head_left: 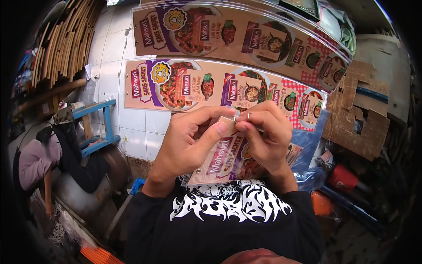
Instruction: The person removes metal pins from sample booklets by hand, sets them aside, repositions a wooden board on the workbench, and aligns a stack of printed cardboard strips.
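Observation:
Close to my chest, my left hand (pixel 187 138) grips a Mahsuri sauce sign (pixel 217 169) by its top corner, thumb in front. The sign is printed tan and purple, has a clear plastic cover, and is tilted, with a metal eyelet at its lower left. At the same top corner, my right hand (pixel 268 138) pinches a small piece of bent metal wire (pixel 249 116) between thumb and fingers. Both sets of fingertips nearly meet there, hiding how the wire sits in the corner. Just beyond my hands lies a matching sign (pixel 147 99) on the white tiled surface.
Further back lies a stack of the same signs (pixel 193 50) in plastic. Cut cardboard (pixel 360 119) is at the right, beside blue plastic film (pixel 307 152). At the left are stacked brown strips (pixel 66 39), a blue frame (pixel 105 125) and another person (pixel 39 160), seated.

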The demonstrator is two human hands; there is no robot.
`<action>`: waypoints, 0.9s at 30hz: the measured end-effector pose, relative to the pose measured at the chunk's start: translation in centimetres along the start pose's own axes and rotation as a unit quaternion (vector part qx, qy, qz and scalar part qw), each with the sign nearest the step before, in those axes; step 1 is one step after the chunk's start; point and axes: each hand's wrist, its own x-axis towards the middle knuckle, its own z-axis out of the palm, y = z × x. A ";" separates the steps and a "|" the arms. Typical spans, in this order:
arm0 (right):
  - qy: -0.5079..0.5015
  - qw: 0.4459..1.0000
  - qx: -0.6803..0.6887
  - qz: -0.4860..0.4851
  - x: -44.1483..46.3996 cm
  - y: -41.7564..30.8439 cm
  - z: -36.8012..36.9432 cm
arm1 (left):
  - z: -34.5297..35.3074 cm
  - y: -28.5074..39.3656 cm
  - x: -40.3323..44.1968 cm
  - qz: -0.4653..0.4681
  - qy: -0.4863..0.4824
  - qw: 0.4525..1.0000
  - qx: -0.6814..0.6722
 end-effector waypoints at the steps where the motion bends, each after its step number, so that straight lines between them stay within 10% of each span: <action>1: -0.006 1.000 -0.004 0.000 0.1 0.0 -0.1 | 0.0 0.1 0.0 -0.004 0.004 1.000 0.015; 27: -0.149 0.983 0.016 0.105 1.2 -2.0 -3.4 | 0.6 -0.6 -0.8 0.123 -0.025 0.987 0.097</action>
